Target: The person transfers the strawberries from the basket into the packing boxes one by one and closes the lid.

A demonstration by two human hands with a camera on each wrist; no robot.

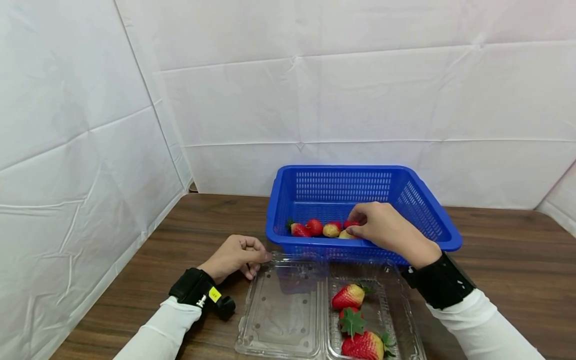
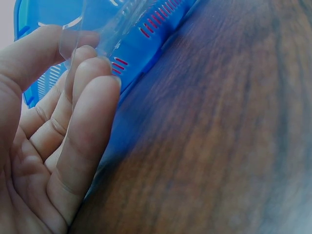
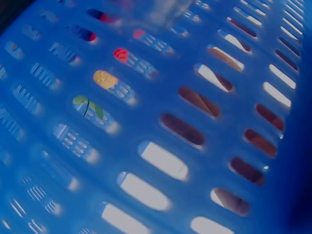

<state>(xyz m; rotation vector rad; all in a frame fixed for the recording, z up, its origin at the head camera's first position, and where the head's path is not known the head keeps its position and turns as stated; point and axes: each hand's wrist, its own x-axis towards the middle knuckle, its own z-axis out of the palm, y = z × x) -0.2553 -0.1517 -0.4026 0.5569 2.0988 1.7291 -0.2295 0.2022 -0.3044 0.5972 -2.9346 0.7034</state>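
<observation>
My left hand (image 1: pixel 237 257) pinches the far left corner of the open lid (image 1: pixel 283 310) of a clear plastic clamshell box; in the left wrist view, clear plastic (image 2: pixel 73 46) sits between the thumb and fingers. Several strawberries (image 1: pixel 349 296) lie in the box's right half. Reaching over the near wall of a blue basket (image 1: pixel 344 172), my right hand (image 1: pixel 382 226) has its thumb and curled fingers on a red and pale strawberry (image 1: pixel 350 224), partly hidden by them. More strawberries (image 1: pixel 314 227) lie to its left. The right wrist view shows mainly slotted blue basket wall (image 3: pixel 146 126).
The basket stands behind the clamshell on a brown wooden table (image 1: pixel 216 215). White sheeting (image 1: pixel 360 100) hangs behind the table and along its left side. A black wrist strap with a small camera (image 1: pixel 225 306) is on the left wrist.
</observation>
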